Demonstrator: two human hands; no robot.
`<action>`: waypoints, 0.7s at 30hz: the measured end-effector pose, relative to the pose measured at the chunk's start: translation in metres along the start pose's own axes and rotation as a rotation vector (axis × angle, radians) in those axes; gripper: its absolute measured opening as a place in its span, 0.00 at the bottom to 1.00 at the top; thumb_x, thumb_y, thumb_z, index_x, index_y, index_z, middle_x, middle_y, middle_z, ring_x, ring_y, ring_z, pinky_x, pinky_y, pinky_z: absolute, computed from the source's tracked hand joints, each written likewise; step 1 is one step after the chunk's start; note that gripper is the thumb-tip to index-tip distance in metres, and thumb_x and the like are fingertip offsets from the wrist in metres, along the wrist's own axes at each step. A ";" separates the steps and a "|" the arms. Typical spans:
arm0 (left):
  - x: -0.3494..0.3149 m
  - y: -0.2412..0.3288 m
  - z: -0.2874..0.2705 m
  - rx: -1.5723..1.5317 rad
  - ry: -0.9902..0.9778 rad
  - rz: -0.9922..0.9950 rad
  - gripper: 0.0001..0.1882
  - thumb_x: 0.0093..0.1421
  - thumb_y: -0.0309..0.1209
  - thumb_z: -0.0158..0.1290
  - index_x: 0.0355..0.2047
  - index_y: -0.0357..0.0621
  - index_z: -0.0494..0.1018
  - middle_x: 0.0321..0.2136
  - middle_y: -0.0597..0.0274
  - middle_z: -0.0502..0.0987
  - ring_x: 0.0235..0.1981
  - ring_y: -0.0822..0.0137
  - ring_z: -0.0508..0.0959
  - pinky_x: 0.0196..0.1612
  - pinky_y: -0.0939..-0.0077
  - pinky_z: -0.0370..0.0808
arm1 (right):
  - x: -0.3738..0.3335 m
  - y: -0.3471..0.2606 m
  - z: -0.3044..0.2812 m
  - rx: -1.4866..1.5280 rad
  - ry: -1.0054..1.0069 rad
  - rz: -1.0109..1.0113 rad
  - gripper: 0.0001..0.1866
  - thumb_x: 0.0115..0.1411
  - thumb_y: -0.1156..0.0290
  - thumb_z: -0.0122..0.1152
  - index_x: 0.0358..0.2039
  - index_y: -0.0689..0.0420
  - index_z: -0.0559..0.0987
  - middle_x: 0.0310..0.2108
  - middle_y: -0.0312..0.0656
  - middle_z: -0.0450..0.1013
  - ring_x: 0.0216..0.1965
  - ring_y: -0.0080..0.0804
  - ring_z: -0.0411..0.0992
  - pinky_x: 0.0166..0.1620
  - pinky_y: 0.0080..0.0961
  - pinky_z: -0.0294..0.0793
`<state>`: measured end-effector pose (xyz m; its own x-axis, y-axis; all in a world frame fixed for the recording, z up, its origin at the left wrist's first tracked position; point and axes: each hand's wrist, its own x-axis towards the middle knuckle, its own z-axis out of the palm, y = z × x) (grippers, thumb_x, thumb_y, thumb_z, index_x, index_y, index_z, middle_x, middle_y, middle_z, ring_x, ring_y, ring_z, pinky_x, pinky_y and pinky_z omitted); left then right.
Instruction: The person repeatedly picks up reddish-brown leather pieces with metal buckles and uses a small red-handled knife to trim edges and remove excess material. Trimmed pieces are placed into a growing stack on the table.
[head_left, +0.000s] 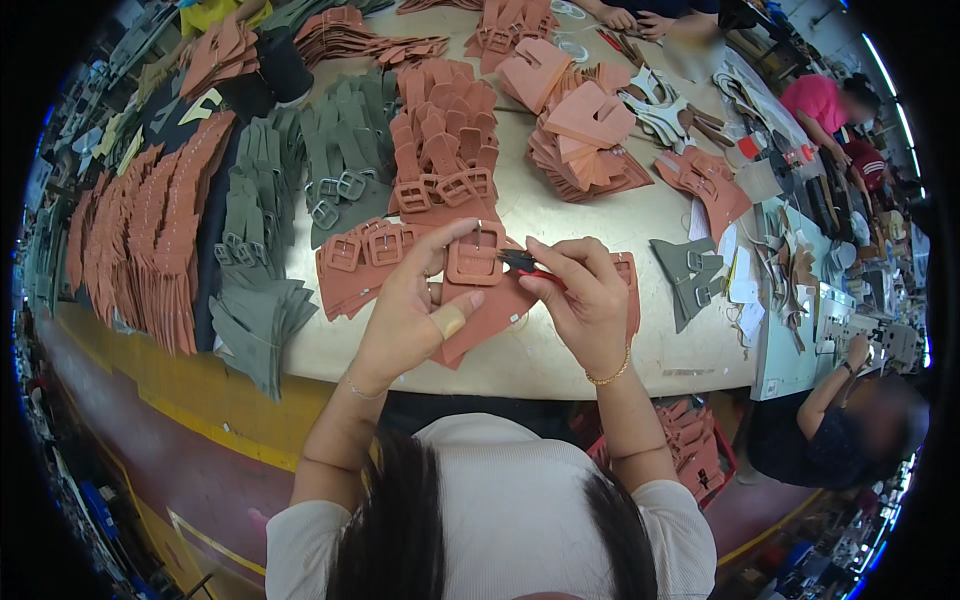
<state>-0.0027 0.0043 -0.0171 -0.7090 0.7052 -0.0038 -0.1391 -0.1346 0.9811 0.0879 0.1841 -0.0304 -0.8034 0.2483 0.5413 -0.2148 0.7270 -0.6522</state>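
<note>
My left hand [402, 312] is closed on a coral leather piece with a covered square buckle [473, 276], its fingers behind and its thumb along the lower edge. The wide end of that leather [478, 328] hangs below the buckle. A tan band wraps my left thumb. In my right hand [585, 298] are small thread snips [521, 261] with black and red parts, their tips at the buckle's right side. Whether the tips touch a thread is too small to tell. More coral buckled pieces [368, 250] lie on the table behind my hands.
Coral straps [445, 125], green buckled straps [345, 150] and fanned coral pieces [150, 240] cover the table's left and middle. Cut coral panels [590, 125] lie far right of centre. A red crate [722, 455] stands below the front edge. Co-workers sit at the far side and right.
</note>
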 end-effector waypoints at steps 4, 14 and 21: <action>-0.003 0.004 0.001 0.010 0.001 -0.038 0.33 0.55 0.14 0.51 0.62 0.41 0.57 0.53 0.51 0.70 0.46 0.67 0.78 0.45 0.78 0.78 | 0.000 -0.006 0.002 -0.009 -0.057 -0.046 0.22 0.46 0.76 0.71 0.45 0.56 0.81 0.30 0.38 0.71 0.28 0.28 0.71 0.30 0.23 0.71; -0.006 0.005 0.005 0.082 -0.024 0.006 0.31 0.54 0.13 0.48 0.60 0.39 0.60 0.54 0.53 0.68 0.48 0.67 0.77 0.46 0.77 0.77 | 0.001 -0.003 0.006 -0.062 -0.050 -0.108 0.20 0.47 0.72 0.70 0.44 0.53 0.81 0.30 0.37 0.72 0.25 0.28 0.71 0.27 0.24 0.70; -0.005 0.002 0.008 0.107 -0.015 0.011 0.31 0.54 0.12 0.47 0.60 0.40 0.61 0.55 0.54 0.68 0.47 0.68 0.77 0.43 0.79 0.78 | -0.002 -0.002 0.007 -0.066 -0.031 -0.112 0.20 0.46 0.73 0.71 0.43 0.53 0.82 0.29 0.37 0.72 0.24 0.28 0.70 0.26 0.24 0.70</action>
<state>0.0064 0.0060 -0.0132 -0.6995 0.7146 0.0091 -0.0562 -0.0677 0.9961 0.0865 0.1777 -0.0336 -0.7933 0.1443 0.5915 -0.2680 0.7896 -0.5521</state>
